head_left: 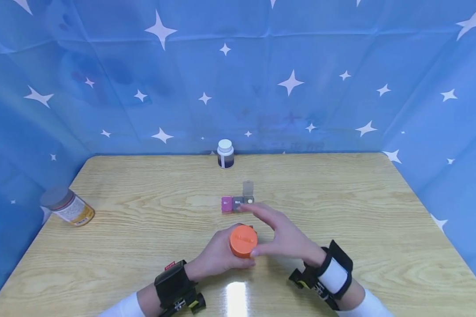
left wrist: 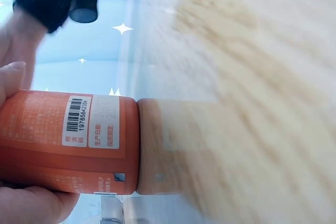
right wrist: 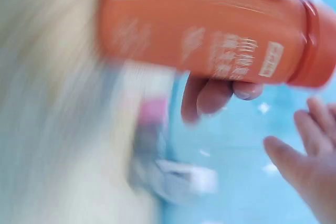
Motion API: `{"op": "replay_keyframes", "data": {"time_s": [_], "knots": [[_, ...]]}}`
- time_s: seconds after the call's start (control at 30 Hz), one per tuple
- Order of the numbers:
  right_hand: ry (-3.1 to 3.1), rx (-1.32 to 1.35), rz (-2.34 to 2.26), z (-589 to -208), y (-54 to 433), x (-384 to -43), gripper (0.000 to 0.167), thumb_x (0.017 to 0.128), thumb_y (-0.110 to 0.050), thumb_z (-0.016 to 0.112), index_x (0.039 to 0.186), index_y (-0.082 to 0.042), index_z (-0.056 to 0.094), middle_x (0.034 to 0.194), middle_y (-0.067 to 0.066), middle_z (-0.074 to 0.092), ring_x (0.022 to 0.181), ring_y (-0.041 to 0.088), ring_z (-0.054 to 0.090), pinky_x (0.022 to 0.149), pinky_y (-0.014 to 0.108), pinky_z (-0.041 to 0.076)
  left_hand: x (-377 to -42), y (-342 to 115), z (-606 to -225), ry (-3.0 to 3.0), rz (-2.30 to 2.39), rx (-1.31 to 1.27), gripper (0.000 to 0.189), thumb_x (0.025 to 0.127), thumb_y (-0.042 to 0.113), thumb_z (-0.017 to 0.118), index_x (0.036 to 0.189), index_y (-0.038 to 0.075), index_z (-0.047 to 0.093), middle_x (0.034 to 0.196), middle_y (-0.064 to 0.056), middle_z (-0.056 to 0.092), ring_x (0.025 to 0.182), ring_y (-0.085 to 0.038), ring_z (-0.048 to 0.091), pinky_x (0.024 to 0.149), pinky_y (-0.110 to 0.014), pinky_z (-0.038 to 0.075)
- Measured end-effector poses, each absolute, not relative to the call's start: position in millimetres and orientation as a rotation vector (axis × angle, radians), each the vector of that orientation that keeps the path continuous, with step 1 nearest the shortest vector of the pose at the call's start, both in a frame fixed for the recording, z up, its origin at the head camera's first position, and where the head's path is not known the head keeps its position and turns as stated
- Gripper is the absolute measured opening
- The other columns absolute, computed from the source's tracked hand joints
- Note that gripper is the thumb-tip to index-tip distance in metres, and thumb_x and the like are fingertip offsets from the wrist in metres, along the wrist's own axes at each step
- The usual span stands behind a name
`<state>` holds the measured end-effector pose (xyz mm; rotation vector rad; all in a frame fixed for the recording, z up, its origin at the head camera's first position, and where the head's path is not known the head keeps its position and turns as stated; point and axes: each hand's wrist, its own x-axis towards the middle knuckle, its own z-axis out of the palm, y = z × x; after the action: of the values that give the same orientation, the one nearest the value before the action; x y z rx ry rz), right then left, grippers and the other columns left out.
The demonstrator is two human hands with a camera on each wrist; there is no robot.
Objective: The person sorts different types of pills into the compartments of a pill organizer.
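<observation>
My left hand (head_left: 222, 253) is wrapped around an orange bottle (left wrist: 63, 140) that stands upright on the table, its base at the tabletop in the left wrist view. On top sits its orange cap (head_left: 243, 241). Close by on the right, my right hand (head_left: 283, 233) has its fingers spread, the thumb tip right beside the cap and nothing in its grip. Just beyond the hands lies a small pill organizer (head_left: 227, 204) with pink and grey compartments. Its right compartment has the lid (head_left: 247, 188) raised, and a pale piece (head_left: 250, 201) shows inside.
A white-capped, dark-bottomed bottle (head_left: 225, 154) stands at the table's back edge. Near the left edge is a larger jar (head_left: 69, 207) with a dark lid and a white and yellow label. Behind the wooden table (head_left: 341, 193) hangs a blue cloth (head_left: 238, 79) with white stars.
</observation>
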<state>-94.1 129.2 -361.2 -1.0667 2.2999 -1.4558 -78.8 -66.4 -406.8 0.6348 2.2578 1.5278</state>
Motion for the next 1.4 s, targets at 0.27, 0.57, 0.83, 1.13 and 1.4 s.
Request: {"op": "replay_keyframes", "data": {"time_s": [0.27,0.57,0.83,1.13,1.4], "knots": [[1.396,-1.305,-1.384,-386,125,-147,0.110,0.074,-0.065,0.060,0.144,0.005,0.013,0.149,0.025,0.024,0.140,0.019,0.027,0.114,0.036,0.024,-79,-67,-408,2.198,1.529,0.604,0.065,0.070,0.019,0.080,0.127,0.012,0.050,0.123,-0.001,0.060,0.114,-0.018,0.054,0.101,-0.036,0.039],[1.537,-1.135,-1.365,-388,124,-139,0.079,0.077,-0.047,0.070,0.135,0.000,0.042,0.152,0.020,0.021,0.143,0.029,0.013,0.111,0.025,0.028,-80,-67,-405,2.120,1.555,0.578,0.065,0.071,0.020,0.080,0.127,0.014,0.049,0.124,0.001,0.059,0.114,-0.016,0.052,0.100,-0.032,0.039],[2.066,-0.722,-1.629,-386,119,-84,0.067,0.076,-0.026,0.075,0.134,-0.009,0.048,0.144,0.013,0.042,0.135,0.027,0.035,0.109,0.038,0.033,-80,-69,-406,2.210,1.507,0.666,0.056,0.072,0.025,0.079,0.121,0.014,0.053,0.115,0.002,0.064,0.102,-0.008,0.056,0.092,-0.023,0.044],[2.658,-0.393,-1.779,-388,89,-40,0.070,0.065,-0.012,0.081,0.129,-0.006,0.053,0.128,0.009,0.058,0.121,0.024,0.053,0.100,0.037,0.043,-78,-71,-406,2.244,1.501,0.685,0.062,0.074,0.026,0.076,0.130,0.018,0.050,0.120,0.005,0.062,0.106,-0.008,0.057,0.095,-0.022,0.044],[2.069,-0.852,-1.764,-383,115,-85,0.078,0.085,-0.043,0.062,0.146,-0.009,0.025,0.144,0.016,0.039,0.136,0.028,0.033,0.111,0.037,0.030,-79,-69,-404,2.213,1.513,0.687,0.054,0.070,0.021,0.080,0.118,0.015,0.055,0.111,0.001,0.064,0.100,-0.009,0.057,0.091,-0.025,0.043]]}}
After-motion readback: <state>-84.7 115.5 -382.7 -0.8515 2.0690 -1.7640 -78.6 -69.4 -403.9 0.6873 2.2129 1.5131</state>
